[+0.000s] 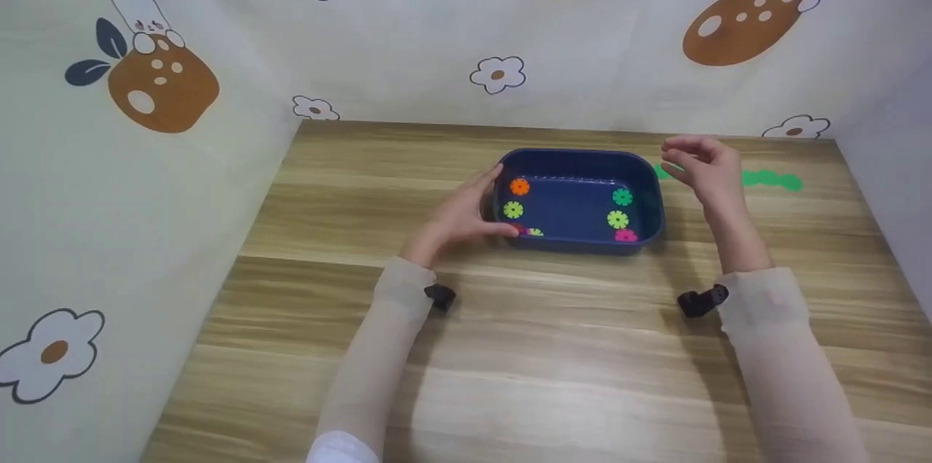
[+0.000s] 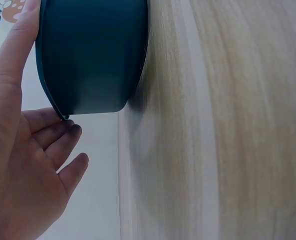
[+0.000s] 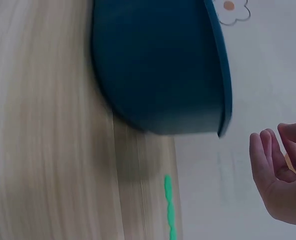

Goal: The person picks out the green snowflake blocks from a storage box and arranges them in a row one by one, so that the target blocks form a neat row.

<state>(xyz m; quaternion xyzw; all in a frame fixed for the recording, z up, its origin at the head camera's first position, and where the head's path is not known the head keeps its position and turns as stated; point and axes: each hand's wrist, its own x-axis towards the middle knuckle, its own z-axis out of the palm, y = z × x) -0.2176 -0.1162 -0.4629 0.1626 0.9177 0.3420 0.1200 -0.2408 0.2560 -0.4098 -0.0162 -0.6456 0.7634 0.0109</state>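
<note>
In the head view a dark blue rectangular tub (image 1: 568, 208) stands on the table. My left hand (image 1: 462, 215) holds its left end, with the thumb over the near rim and the fingers at the left side. Small notched discs show inside: an orange disc (image 1: 519, 187) and a yellow-green disc (image 1: 513, 210) at the left, a green disc (image 1: 622, 196) and a pink disc (image 1: 625, 236) at the right. Beside the tub's right end my right hand (image 1: 710, 168) is raised, fingers loosely bent; I see nothing held in it.
A row of green discs (image 1: 772, 179) lies on the wooden table (image 1: 553, 346), right of the tub and partly behind the right hand. Printed cloth (image 1: 408, 33) with rabbits and flowers hangs along the back and left. A pale wall (image 1: 885, 157) borders the right side.
</note>
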